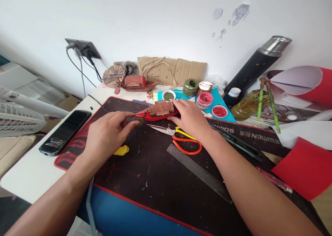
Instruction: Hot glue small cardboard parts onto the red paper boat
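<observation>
On the dark mat (155, 180), toward twelve o'clock: a small boat (156, 118), upright, with a red hull and a brown roof (162, 109) set over the middle. Judging by looks, well advanced: hull coloured, roof in place. Less settled at the nine o'clock end, by a small green piece (140, 122) and a thin brown part; cannot tell whether joined on or merely held there. No sure sign of further work left elsewhere on the boat.

At the three o'clock end, gripped between thumb and fingers of the right hand (191, 118). At the nine o'clock end, the left hand (107, 134), with thumb and forefinger drawn close beside the green piece and the hull's tip; cannot tell exactly what is pinched.

From the boat, just beside at five o'clock, orange-and-yellow scissors (187, 148), and past them a ruler (199, 173). At one o'clock, a dish of green paint (169, 95); at two, an open green jar (190, 87); toward three, a pink jar (204, 100) and a dish of red paint (219, 112). At ten, a second boat (135, 83), brown, also roofed. At eight, beyond the left hand, a phone (64, 132).
</observation>
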